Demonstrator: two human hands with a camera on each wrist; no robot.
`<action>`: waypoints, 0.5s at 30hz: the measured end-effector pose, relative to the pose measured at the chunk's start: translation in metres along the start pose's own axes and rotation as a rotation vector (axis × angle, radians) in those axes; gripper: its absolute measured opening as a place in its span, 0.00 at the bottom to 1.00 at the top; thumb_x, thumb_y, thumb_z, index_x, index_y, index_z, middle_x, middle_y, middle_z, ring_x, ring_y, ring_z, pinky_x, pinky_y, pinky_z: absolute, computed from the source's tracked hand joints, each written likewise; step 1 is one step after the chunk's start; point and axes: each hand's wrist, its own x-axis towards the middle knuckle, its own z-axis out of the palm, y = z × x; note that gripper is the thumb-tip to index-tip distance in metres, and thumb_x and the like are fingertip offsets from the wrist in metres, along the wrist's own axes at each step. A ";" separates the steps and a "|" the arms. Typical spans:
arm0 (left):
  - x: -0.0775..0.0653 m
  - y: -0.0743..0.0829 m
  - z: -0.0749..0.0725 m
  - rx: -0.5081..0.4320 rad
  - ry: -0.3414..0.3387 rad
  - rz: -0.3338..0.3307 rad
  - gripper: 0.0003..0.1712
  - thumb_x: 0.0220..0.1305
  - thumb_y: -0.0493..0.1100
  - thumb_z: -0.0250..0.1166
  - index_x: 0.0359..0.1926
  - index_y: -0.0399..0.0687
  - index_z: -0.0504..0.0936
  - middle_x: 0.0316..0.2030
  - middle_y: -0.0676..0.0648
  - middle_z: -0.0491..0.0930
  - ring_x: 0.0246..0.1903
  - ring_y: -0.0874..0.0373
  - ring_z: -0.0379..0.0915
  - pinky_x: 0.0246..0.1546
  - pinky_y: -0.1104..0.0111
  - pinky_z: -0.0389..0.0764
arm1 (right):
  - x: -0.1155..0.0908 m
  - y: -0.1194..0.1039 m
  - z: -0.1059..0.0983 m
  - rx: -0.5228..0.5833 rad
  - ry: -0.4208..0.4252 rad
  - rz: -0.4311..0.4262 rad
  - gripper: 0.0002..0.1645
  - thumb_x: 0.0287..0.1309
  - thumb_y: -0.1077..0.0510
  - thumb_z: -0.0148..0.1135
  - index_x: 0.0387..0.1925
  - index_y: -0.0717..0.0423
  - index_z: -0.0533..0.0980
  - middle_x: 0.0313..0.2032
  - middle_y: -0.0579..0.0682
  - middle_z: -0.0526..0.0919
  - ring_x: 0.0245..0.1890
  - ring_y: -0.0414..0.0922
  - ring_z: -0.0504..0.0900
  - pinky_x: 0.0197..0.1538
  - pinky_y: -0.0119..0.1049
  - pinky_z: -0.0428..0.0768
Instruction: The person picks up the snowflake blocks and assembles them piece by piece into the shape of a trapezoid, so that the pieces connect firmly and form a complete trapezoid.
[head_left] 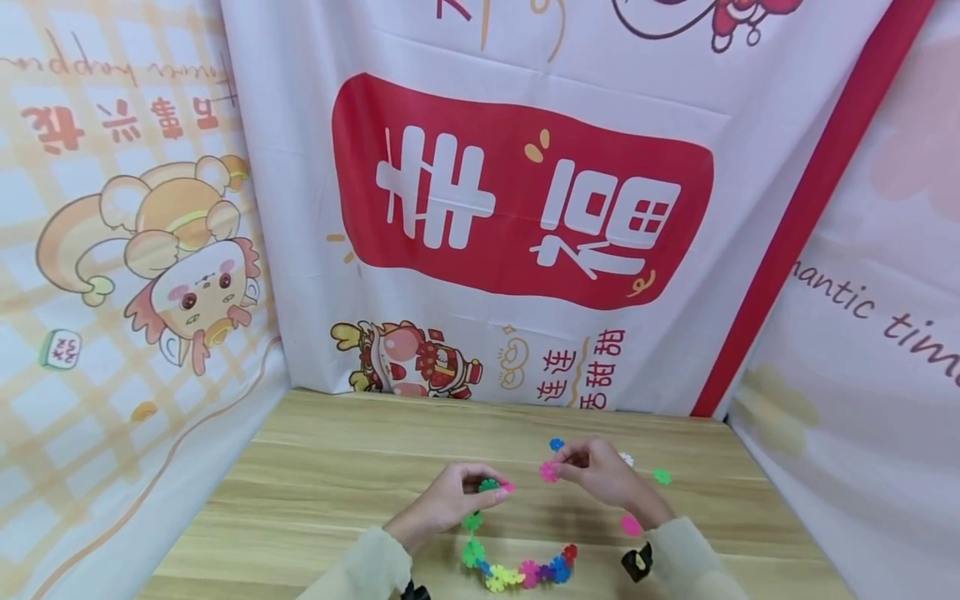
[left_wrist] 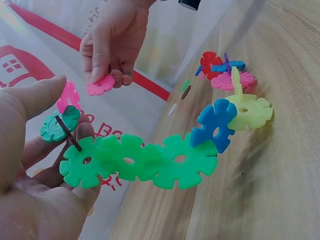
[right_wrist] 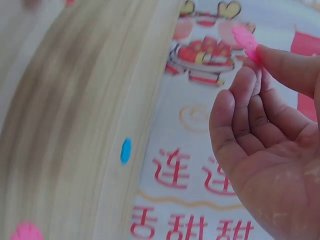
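My left hand (head_left: pixel 453 498) grips one end of a chain of notched plastic snowflake discs (left_wrist: pixel 182 162). At that end sit a pink disc (left_wrist: pixel 68 96) and a dark green one (left_wrist: pixel 55 127), close to the thumb and fingers. From there the chain curves through green, blue, yellow, pink and red pieces, its far part low over the table in the head view. Across a small gap, my right hand (head_left: pixel 603 477) pinches a loose pink snowflake disc (right_wrist: pixel 245 41) between thumb and forefinger, its other fingers loosely bent.
Loose discs lie on the wooden table (head_left: pixel 337 450): a blue one (head_left: pixel 556 444), a white one (head_left: pixel 627 458), a green one (head_left: pixel 662 476) and a pink one (head_left: pixel 631 524) near the right wrist. Printed cloth (head_left: pixel 300 208) hangs along the back and both sides.
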 end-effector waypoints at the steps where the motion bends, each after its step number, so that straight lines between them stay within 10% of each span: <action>1: 0.000 0.000 0.000 -0.004 0.000 -0.002 0.18 0.71 0.53 0.71 0.56 0.51 0.87 0.49 0.50 0.88 0.50 0.42 0.84 0.52 0.55 0.88 | -0.001 -0.002 0.003 0.012 -0.007 -0.007 0.09 0.71 0.54 0.68 0.42 0.56 0.85 0.37 0.53 0.89 0.32 0.39 0.81 0.36 0.30 0.83; 15: -0.002 0.002 0.001 -0.016 -0.010 -0.014 0.16 0.72 0.53 0.70 0.55 0.53 0.87 0.52 0.38 0.86 0.50 0.43 0.84 0.50 0.58 0.87 | -0.004 -0.018 0.030 0.086 -0.052 -0.077 0.08 0.69 0.55 0.69 0.43 0.55 0.85 0.37 0.53 0.88 0.32 0.39 0.81 0.36 0.28 0.82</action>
